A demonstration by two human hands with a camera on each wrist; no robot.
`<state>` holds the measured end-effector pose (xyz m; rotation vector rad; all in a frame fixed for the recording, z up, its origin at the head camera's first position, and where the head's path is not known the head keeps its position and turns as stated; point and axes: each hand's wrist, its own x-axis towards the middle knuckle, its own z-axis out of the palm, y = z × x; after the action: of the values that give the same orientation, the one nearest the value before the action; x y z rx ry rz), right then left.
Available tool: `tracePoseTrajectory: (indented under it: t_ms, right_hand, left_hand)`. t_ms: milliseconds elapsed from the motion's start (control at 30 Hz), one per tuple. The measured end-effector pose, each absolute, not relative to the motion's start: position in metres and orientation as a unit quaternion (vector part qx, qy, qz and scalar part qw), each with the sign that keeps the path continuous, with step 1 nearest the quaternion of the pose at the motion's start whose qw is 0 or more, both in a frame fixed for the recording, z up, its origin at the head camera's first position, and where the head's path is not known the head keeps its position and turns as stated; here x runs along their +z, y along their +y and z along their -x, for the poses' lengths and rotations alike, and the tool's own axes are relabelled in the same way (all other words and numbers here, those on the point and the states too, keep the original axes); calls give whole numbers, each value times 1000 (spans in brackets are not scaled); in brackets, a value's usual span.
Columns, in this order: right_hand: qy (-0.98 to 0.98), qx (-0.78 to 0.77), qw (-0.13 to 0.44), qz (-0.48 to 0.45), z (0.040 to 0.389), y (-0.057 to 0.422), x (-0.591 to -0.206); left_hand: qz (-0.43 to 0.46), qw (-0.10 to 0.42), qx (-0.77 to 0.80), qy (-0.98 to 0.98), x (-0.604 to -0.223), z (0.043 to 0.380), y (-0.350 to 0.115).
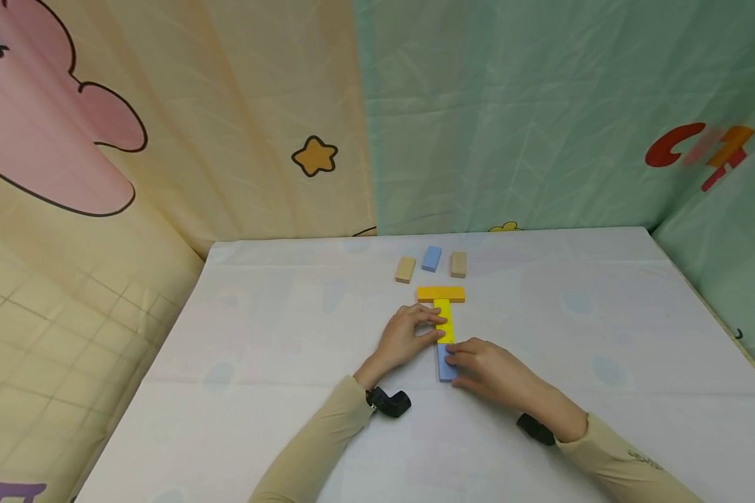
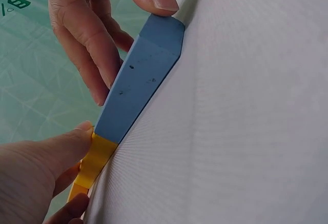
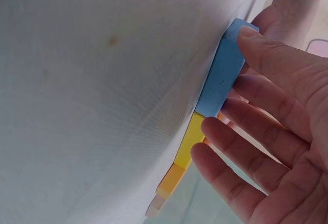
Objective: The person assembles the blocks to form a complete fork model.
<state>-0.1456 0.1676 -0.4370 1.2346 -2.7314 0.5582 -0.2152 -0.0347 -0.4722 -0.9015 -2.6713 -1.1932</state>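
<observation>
A yellow block (image 1: 444,313) lies lengthwise on the table, meeting a crosswise orange block (image 1: 442,294) at its far end. A blue block (image 1: 445,370) continues the line at its near end. My left hand (image 1: 409,334) comes in from the left and holds the yellow block with thumb and curved fingertips. From the right, my right hand (image 1: 493,370) grips the blue block. In the right wrist view its thumb presses the near end of the blue block (image 3: 220,80), with fingers along the side. The two lower fingers extend loosely past the yellow block (image 3: 189,139).
Beyond the orange block lie a tan block (image 1: 405,270), another blue block (image 1: 431,258) and a second tan block (image 1: 458,265). A white cloth (image 1: 258,321) covers the table. Printed curtains (image 1: 509,126) hang behind its far edge. Each wrist wears a black camera (image 1: 390,403).
</observation>
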Motion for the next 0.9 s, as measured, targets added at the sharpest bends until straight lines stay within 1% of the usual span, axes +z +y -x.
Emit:
tracePoseTrajectory:
  t_ms: [200, 433, 567, 667, 900]
  right_hand:
    - [-898, 167, 43, -405, 146, 167, -435]
    - [-895, 124, 72, -422, 151, 167, -432]
    - [-891, 124, 72, -432, 156, 167, -429]
    - [-892, 108, 65, -435, 157, 167, -426]
    - [-893, 103, 35, -437, 159, 171, -422]
  left_hand:
    - [295, 40, -385, -873, -472, 216, -34]
    - [290, 35, -383, -876, -471, 215, -34]
    - [294, 28, -392, -871, -471, 216, -34]
    - [302, 15, -398, -866, -471, 217, -36]
    - [323, -40, -397, -858, -469, 221, -44]
